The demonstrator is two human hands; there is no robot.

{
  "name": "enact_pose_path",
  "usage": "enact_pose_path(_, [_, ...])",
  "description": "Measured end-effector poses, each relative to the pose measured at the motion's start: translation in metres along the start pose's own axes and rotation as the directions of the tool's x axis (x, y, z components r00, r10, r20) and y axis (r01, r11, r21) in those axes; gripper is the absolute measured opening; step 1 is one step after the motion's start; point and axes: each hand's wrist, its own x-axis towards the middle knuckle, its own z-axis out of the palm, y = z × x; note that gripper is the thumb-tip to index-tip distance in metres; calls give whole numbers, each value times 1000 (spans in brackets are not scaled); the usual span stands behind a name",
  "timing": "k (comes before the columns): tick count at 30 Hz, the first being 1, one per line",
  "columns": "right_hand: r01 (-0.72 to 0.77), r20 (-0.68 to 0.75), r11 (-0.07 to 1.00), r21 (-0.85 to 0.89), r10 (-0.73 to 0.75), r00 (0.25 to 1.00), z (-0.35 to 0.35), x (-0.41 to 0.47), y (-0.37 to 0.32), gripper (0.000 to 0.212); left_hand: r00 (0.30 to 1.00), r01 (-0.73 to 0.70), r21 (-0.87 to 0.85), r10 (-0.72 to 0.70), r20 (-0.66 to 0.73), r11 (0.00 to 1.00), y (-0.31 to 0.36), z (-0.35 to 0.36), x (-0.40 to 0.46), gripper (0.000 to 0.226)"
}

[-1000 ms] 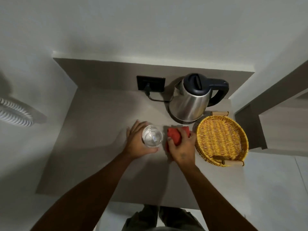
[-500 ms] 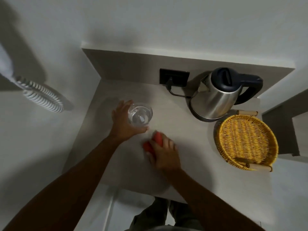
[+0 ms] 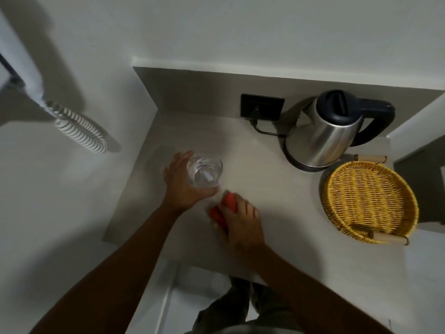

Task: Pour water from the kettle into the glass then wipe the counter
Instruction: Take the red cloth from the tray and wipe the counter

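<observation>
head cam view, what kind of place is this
Probably a hotel room's tea nook, though that is a guess: a small counter recessed in the wall holds a plugged-in steel kettle and a wicker tray, with a wall phone's coiled cord alongside.

place: small kitchenette nook, home or hotel-type room
counter: pale counter (image 3: 277,225) in a wall recess
appliance: steel kettle (image 3: 322,138) plugged into wall socket (image 3: 262,107)
extras: wicker tray (image 3: 368,201), wall phone cord (image 3: 79,128)
</observation>
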Motion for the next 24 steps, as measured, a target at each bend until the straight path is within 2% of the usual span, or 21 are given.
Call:
enact_pose_path(2, [6, -23, 1000, 20, -5, 1000, -5, -39, 25, 49, 1000, 11, -16, -11, -23, 1000, -2, -1, -3, 111])
enact_pose_path(4, [-119, -52, 993, -27, 118, 992, -23, -44, 63, 51, 999, 22, -19, -23, -22, 1000, -1, 1, -7, 115])
enact_pose_path(7, [-312, -143, 948, -55, 302, 942, -44, 14, 94, 52, 999, 37, 0, -37, -15, 999, -4, 7, -12, 115])
enact_pose_path(10, [-371, -150, 929, 4, 368, 918, -52, 86, 81, 53, 999, 40, 1, -39, -31, 999, -4, 13, -18, 120])
enact_pose_path(12, [-311, -100, 950, -17, 308, 946, -48, 101, 60, 55, 999, 42, 33, -41, -20, 999, -3, 14, -20, 123])
enact_pose_path(14, [-176, -25, 981, -76, 174, 984, -37, 85, 39, 58, 1000, 18, 81, -16, -20, 997, -2, 15, -18, 125])
enact_pose_path(16, [-31, 37, 998, -59, 33, 999, -30, 52, 30, 58, 999, -11, 82, 14, -33, 997, -4, 16, -13, 125])
enact_pose_path(18, [47, 62, 999, -13, -46, 997, -29, 17, 38, 58, 999, -1, 69, 3, -33, 998, -4, 20, -8, 120])
enact_pose_path(19, [25, 50, 1000, 4, -26, 998, -30, 1, 46, 58, 1000, 6, 59, -5, -25, 998, -3, 23, -8, 119])
enact_pose_path(21, [-143, -18, 989, 32, 143, 990, -39, -19, 68, 58, 1000, 3, 45, -3, 6, 999, 3, 32, -7, 118])
enact_pose_path(23, [-310, -72, 948, 74, 315, 946, -51, -21, 84, 57, 997, -32, 68, 26, 76, 997, 15, 46, -7, 117])
enact_pose_path(24, [-341, -79, 935, 95, 349, 934, -56, -17, 87, 57, 993, -51, 60, 44, 113, 997, 21, 54, -8, 115])
